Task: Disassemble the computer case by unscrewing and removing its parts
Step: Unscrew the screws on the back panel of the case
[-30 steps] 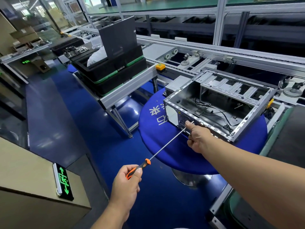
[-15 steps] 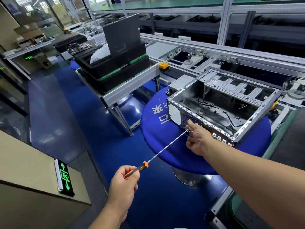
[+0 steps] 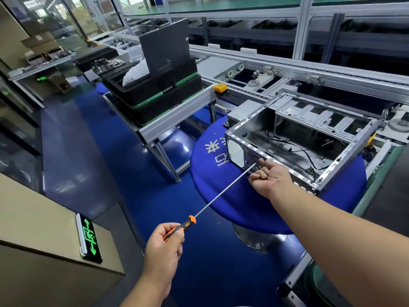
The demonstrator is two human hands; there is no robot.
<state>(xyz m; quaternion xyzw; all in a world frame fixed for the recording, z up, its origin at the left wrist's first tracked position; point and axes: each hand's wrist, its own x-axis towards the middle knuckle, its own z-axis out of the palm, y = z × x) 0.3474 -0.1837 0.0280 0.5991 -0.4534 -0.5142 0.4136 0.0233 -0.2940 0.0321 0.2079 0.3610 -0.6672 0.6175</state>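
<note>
**Long screwdriver set to the case's rear panel**

We see the bare silver metal computer case (image 3: 309, 138) lying open-side up on the round blue table (image 3: 221, 196), black cables loose inside it. Our left hand (image 3: 164, 247) is wrapped round the orange-and-black handle of the long thin-shafted screwdriver (image 3: 221, 193); the tip meets the case's perforated rear panel. Our right hand (image 3: 269, 177), fingers curled, pinches the shaft near the tip. Stacked black trays (image 3: 155, 94) on the conveyor hold a dark flat panel (image 3: 164, 47) standing upright and a white bag (image 3: 135, 73).

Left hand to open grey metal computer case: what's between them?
Head view: only the long steel shaft of the orange-and-black screwdriver, running from the left hand to the case, over the round blue table.
</note>
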